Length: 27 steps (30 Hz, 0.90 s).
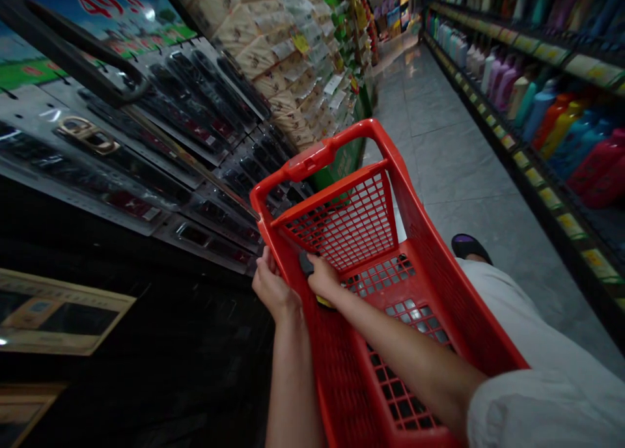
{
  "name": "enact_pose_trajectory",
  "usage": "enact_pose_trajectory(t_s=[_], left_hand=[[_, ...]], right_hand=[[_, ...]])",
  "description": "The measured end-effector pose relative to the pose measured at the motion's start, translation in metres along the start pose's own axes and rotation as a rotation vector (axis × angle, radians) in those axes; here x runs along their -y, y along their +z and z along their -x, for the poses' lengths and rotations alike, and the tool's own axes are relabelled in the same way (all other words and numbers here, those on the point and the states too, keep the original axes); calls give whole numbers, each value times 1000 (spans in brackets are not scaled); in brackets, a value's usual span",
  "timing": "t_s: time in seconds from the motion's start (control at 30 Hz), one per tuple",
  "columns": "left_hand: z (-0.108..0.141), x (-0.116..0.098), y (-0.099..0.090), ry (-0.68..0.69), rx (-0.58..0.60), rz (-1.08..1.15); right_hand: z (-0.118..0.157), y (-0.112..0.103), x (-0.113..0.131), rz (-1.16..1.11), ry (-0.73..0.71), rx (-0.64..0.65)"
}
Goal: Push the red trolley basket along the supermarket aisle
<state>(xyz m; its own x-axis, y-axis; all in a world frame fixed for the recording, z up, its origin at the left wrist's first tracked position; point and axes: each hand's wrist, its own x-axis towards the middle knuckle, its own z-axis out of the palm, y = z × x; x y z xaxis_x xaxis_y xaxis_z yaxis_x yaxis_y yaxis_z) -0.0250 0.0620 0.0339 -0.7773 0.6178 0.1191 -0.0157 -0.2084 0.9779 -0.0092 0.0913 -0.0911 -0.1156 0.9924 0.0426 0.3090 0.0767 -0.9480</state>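
A red plastic shopping basket (pixel 430 266) with mesh walls and a raised handle fills the middle of the view, tilted. My left hand (pixel 273 288) grips its near left rim from the outside. My right hand (pixel 323 280) reaches inside the basket and closes on a small dark item (pixel 306 264) with a yellow part showing under the palm. What the item is cannot be told.
Hanging racks of dark packaged goods (pixel 195 129) fill the shelving on the left. Bottles (pixel 561 116) line the shelves on the right. A grey tiled aisle floor (pixel 454 148) runs between them. My dark shoe (pixel 469 247) shows beyond the basket.
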Motion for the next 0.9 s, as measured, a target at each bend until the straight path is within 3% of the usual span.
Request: enact_pose_trajectory(t_s=[0.1, 0.2, 0.27, 0.37, 0.43, 0.5, 0.57, 0.67, 0.8, 0.9], left_hand=[[-1, 1, -2, 0, 5, 3], [-3, 2, -3, 1, 14, 9], [-3, 3, -3, 4, 17, 10], [-4, 4, -4, 9, 9, 5], [-3, 4, -4, 0, -2, 3], [-3, 3, -3, -14, -11, 10], [-2, 1, -2, -22, -20, 20], [-1, -1, 1, -29, -31, 28], [-2, -1, 3, -29, -47, 33], [-3, 0, 2, -10, -36, 31]], right_hand=[[1, -16, 33, -170, -216, -57], [9, -22, 33, -238, -426, -66], [16, -21, 15, -202, -418, -36], [23, -15, -13, -118, -274, 15], [22, -12, -18, -94, -217, 14], [18, -12, -10, -115, -285, -17], [15, -12, 0, -156, -443, -64], [17, -11, -4, -166, -612, -112], [26, -6, -32, -96, -554, -86], [23, -6, -33, -89, -580, -81]])
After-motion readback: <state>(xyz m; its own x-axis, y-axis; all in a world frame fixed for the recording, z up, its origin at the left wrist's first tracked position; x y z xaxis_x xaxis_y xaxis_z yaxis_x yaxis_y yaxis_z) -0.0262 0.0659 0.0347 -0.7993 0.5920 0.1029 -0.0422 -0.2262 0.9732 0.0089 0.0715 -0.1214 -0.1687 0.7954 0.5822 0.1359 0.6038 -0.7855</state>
